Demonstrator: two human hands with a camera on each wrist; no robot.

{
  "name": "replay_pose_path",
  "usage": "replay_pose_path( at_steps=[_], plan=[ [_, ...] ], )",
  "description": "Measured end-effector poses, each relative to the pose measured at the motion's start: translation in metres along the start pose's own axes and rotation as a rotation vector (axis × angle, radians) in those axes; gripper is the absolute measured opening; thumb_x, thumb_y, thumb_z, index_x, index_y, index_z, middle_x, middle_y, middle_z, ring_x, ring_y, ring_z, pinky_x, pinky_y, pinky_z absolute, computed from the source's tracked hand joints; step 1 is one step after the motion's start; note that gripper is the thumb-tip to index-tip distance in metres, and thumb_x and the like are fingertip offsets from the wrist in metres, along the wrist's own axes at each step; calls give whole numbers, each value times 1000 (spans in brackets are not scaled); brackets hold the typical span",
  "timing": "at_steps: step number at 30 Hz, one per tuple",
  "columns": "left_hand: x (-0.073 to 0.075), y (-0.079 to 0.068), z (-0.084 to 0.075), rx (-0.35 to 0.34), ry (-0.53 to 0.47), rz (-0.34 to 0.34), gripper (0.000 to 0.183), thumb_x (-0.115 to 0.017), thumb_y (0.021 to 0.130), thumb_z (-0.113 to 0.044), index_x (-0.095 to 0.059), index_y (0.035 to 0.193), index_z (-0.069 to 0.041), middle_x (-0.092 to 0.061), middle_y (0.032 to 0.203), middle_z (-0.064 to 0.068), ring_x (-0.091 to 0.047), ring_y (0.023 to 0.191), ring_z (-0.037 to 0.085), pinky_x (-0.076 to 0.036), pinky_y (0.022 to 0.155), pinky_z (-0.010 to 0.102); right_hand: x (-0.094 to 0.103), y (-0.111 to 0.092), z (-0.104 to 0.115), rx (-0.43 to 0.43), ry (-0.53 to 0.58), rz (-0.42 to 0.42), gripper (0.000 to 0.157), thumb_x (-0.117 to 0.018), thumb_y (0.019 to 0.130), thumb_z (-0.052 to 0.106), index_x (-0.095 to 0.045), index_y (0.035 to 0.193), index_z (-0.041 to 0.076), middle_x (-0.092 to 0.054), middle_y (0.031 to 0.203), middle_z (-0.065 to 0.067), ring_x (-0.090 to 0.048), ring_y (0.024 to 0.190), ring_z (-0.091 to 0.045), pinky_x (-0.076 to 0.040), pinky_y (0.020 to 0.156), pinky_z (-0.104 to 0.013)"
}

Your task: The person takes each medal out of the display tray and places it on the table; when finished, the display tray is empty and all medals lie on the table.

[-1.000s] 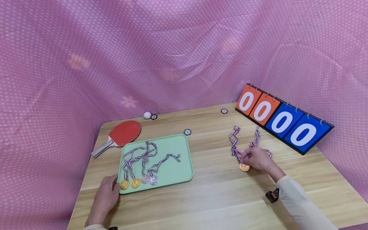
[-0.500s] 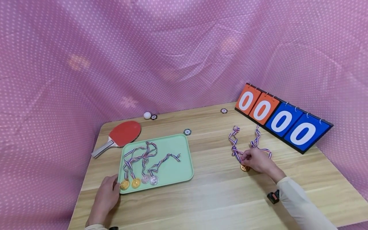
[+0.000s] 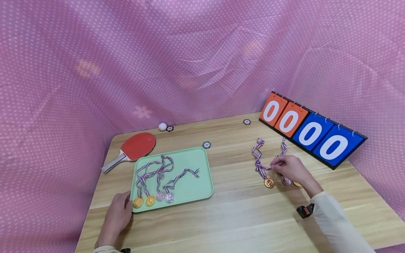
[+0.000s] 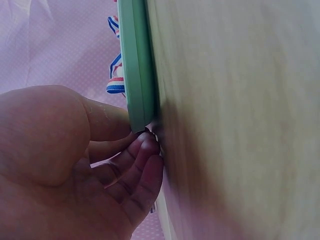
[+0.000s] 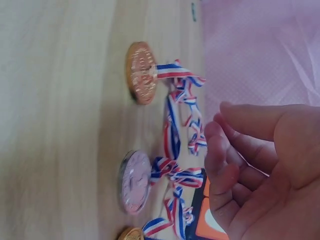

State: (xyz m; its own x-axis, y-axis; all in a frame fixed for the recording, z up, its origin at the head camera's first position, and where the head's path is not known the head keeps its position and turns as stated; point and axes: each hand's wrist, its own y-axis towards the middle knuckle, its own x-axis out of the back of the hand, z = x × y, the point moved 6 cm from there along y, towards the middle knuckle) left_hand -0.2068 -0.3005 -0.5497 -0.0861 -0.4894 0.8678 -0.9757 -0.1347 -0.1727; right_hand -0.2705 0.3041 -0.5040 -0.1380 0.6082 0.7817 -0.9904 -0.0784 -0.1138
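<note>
At the left, my left hand [image 3: 115,218] grips the near-left corner of a green tray [image 3: 191,158], thumb on its rim and fingers curled underneath. Gold medals [image 3: 150,200] and silver medals [image 3: 169,198] with striped ribbons lie in the tray. My right hand [image 3: 292,170] hovers over more medals on the table, fingers loosely bent and nothing between thumb and forefinger in the right wrist view. A bronze-coloured medal [image 5: 141,72] lies nearest, then a silver medal [image 5: 135,182] and a partly hidden gold medal [image 5: 131,234]. Their tangled ribbons [image 5: 172,125] run behind the fingertips.
A scoreboard [image 3: 313,131] showing zeros stands at the back right. Behind the tray lies a red table tennis bat [image 3: 138,147]. A white ball [image 3: 162,126] and chips [image 3: 206,144] sit toward the back edge. Pink cloth [image 3: 202,70] hangs behind the table.
My right hand has left the bronze-coloured medal and moved right and slightly away from me, uncovering it and the medals beside it. My left hand has stayed at the tray corner.
</note>
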Motion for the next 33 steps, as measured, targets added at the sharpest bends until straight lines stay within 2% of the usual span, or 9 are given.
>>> replay_pose_path(
  at_steps=[5, 9, 14, 18, 21, 24, 27, 33],
  plan=[
    [0, 0, -1, 0, 3, -4, 47, -43, 100, -11, -40, 145, 2, -49, 126, 21, -52, 111, 31, -44, 98, 54, -4, 3, 17, 20, 43, -52, 14, -66, 91, 16, -73, 99, 8, -72, 89, -6, -60, 76, -15, -48, 64, -24],
    [1, 1, -2, -3, 6, -7, 48, -43, 99, -11, -40, 145, 2, -49, 127, 22, -51, 114, 34, -42, 100, 56, -24, 7, 47, 59, 108, -62, 14, -69, 89, 17, -74, 99, 9, -72, 90, -5, -61, 76, -13, -50, 64, -24],
    [3, 0, -3, -4, 1, -8, 47, -43, 100, -11, -41, 145, 2, -49, 125, 21, -52, 110, 32, -43, 97, 55, -70, 10, 103, 134, 203, -23, 10, -72, 86, 13, -74, 96, 12, -73, 89, -4, -64, 78, -12, -55, 70, -25],
    [4, -1, -3, -8, -7, -15, 46, -44, 99, -10, -42, 144, 2, -51, 122, 20, -53, 105, 30, -45, 93, 52, -116, 6, 146, 115, 298, 94, 11, -69, 87, 14, -74, 97, 13, -73, 91, -1, -65, 81, -13, -55, 72, -25],
    [3, -2, -2, -13, -15, -21, 46, -45, 99, -10, -43, 144, 2, -51, 121, 20, -53, 104, 30, -45, 92, 51, -149, 4, 176, 156, 321, 165, 12, -69, 88, 16, -74, 98, 11, -72, 91, -1, -65, 81, -14, -55, 70, -26],
    [3, -1, -1, -18, -13, -25, 46, -45, 99, -11, -43, 143, 2, -51, 121, 19, -53, 104, 30, -46, 92, 50, -179, 4, 200, 210, 286, 200, 12, -69, 88, 20, -74, 96, 13, -71, 88, 2, -62, 77, -8, -53, 69, -23],
    [3, 0, 0, -16, -12, -24, 46, -45, 99, -11, -43, 143, 2, -51, 120, 19, -52, 102, 29, -46, 89, 48, -203, 5, 218, 228, 257, 216, 13, -70, 87, 23, -74, 96, 14, -71, 85, 5, -59, 74, -4, -50, 68, -20],
    [1, 0, 2, 14, -16, 0, 47, -44, 100, -12, -41, 146, 0, -50, 120, 17, -50, 101, 27, -46, 86, 44, -233, 4, 250, 276, 215, 201, 18, -72, 86, 24, -75, 98, 11, -71, 82, 4, -57, 69, -1, -48, 63, -16]
  ],
)
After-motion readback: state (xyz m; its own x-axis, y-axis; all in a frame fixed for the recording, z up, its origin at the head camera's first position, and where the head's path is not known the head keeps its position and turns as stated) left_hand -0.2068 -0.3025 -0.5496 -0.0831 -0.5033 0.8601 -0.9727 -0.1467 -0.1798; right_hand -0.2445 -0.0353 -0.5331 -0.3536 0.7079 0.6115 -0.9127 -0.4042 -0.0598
